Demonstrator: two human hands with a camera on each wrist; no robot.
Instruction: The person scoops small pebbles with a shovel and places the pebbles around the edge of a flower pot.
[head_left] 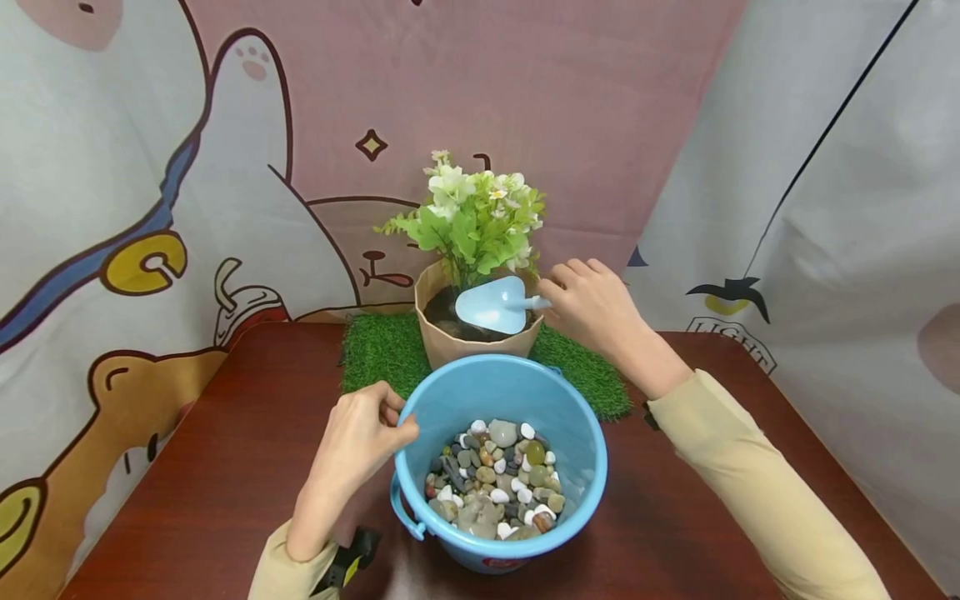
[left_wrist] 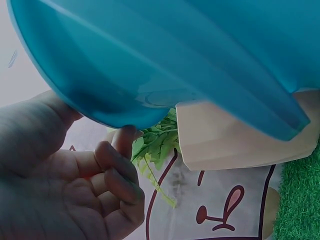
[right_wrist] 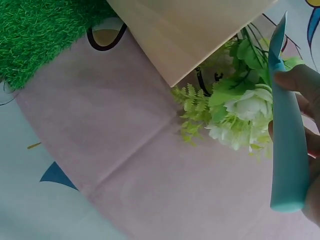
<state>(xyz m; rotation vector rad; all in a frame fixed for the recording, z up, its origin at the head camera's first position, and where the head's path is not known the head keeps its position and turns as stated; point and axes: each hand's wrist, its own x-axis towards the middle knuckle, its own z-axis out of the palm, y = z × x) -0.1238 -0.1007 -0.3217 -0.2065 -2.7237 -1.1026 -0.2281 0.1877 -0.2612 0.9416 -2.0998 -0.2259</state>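
Blue scoop [head_left: 491,307] gripped in right hand [head_left: 588,302] over flowerpot [head_left: 450,342]; left hand [head_left: 363,429] pinching bucket [head_left: 487,388] by rim, pebbles [head_left: 486,475] inside.

On the table [head_left: 247,433] we see the bucket [head_left: 487,392] in front, with stones [head_left: 495,487] in it and the left hand [head_left: 367,429] at its left side. Behind it we find the pot [head_left: 444,340] on the grass mat [head_left: 382,350], with soil [head_left: 441,307] and flowers [head_left: 480,221] in it, the scoop [head_left: 491,305] over the soil and the right hand [head_left: 592,304] at the scoop's right end. Behind all these we have the cloth [head_left: 525,100].
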